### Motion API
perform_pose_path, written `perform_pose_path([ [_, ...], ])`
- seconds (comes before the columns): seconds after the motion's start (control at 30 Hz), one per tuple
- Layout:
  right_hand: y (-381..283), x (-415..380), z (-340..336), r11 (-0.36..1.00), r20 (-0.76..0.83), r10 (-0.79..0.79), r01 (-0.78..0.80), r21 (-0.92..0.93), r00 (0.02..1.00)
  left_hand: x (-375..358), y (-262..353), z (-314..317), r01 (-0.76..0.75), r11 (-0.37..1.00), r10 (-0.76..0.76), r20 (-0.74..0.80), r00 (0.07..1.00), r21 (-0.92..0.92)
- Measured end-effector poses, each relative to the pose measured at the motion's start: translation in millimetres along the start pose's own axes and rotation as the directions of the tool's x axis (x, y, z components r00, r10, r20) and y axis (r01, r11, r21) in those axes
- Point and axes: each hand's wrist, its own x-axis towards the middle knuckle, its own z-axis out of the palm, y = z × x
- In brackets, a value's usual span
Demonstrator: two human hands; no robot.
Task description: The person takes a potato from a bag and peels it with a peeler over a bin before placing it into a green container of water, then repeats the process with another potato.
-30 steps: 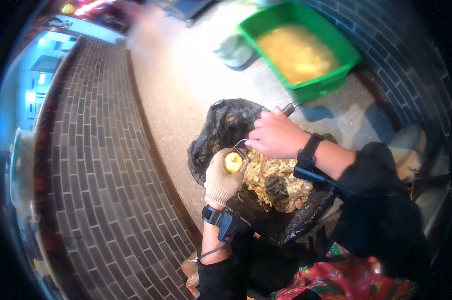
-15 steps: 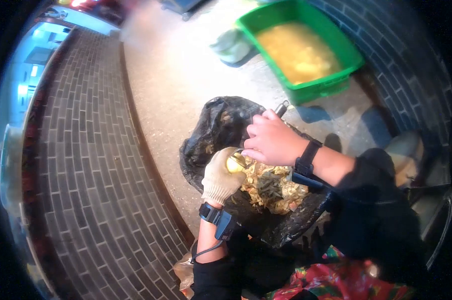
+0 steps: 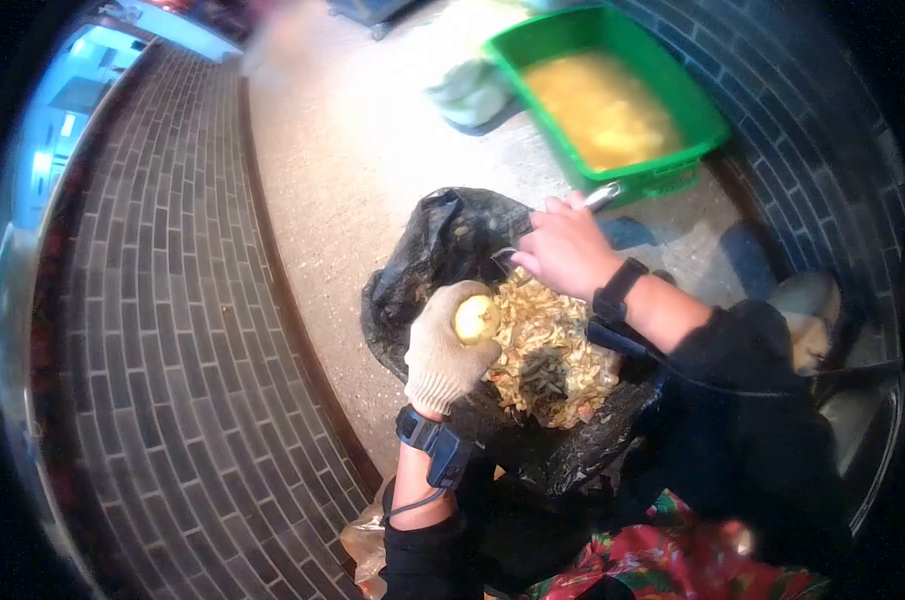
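My left hand (image 3: 447,345) wears a cream knitted glove and is closed around a pale yellow peeled potato (image 3: 476,319). Bare, my right hand (image 3: 564,247) grips a peeler, whose metal handle (image 3: 602,195) sticks out past the fingers at the upper right. The peeler's dark head (image 3: 504,258) shows on the thumb side, apart from the potato. Both hands are above a black plastic bag (image 3: 412,262) that holds a heap of peelings (image 3: 572,335), with a darker clump in it.
Beyond the bag, a green tub (image 3: 707,150) holds pale yellow pieces, blurred, apparently in liquid. A whitish plastic bag (image 3: 467,95) lies beside it on the speckled floor (image 3: 317,200). Brick surfaces (image 3: 182,300) flank both sides. A shoe (image 3: 807,310) is at the right.
My right hand has moved slightly up and right, taking the peeler off the potato. The potato shows more fully in my left hand, which stays nearly in place.
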Motion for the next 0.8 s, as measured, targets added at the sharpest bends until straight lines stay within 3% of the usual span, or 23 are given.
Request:
perform_pose_path([
  [0.07,-11.0,-4.5,-12.1,0.982,-0.105,-0.037,0.056,0.178,0.994,-0.8,-3.8,-5.7,-0.02,0.997,0.023,-0.04,0.999,0.069],
  [0.13,-18.8,-9.4,-25.7,0.973,-0.119,-0.093,0.116,0.2,0.988,-0.7,-9.5,-10.1,-0.024,0.985,0.035,-0.064,0.997,0.172],
  [0.2,-25.1,-12.8,-29.9,0.949,-0.22,-0.175,0.224,0.221,0.96,-1.6,-13.7,-10.2,-0.003,0.984,0.015,-0.066,0.998,0.176],
  [0.33,-37.0,-16.3,-28.9,0.91,-0.278,-0.312,0.37,0.188,0.909,-3.2,-19.7,-4.6,0.023,0.973,-0.015,-0.034,0.999,0.231],
  [0.7,-24.5,-9.8,4.4,0.895,-0.197,-0.335,0.376,0.241,0.922,4.6,-36.8,14.9,0.119,0.95,-0.125,0.004,0.992,0.288],
  [0.8,-16.0,1.4,11.2,0.914,-0.141,-0.237,0.27,0.304,0.961,15.8,-35.6,14.4,0.164,0.937,-0.157,-0.05,0.986,0.309],
])
